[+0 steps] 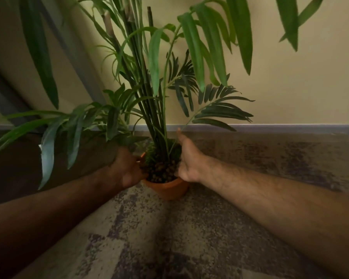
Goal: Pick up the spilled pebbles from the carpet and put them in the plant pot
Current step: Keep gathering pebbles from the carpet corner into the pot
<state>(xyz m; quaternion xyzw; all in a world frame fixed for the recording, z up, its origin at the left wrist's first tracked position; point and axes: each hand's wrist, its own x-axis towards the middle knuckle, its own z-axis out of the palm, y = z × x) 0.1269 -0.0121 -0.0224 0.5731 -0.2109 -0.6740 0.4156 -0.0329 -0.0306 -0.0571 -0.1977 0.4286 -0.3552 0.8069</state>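
Note:
A small terracotta plant pot (167, 189) stands on the patterned carpet (169, 234) at the centre, holding a tall green palm-like plant (155, 109). Brown pebbles (161, 171) fill the top of the pot around the stems. My left hand (127, 170) rests against the pot's left rim, in shadow, its fingers curled at the rim. My right hand (189, 160) is on the pot's right side, fingers apart and thumb pointing up beside the stems, with nothing visible in it. I make out no loose pebbles on the carpet; the image is dim and blurred.
A yellow wall (290, 87) with a grey skirting board (280, 127) runs right behind the pot. Long leaves (48, 150) hang low over the left side above a dark floor area. A curtain (12, 77) hangs at the far left.

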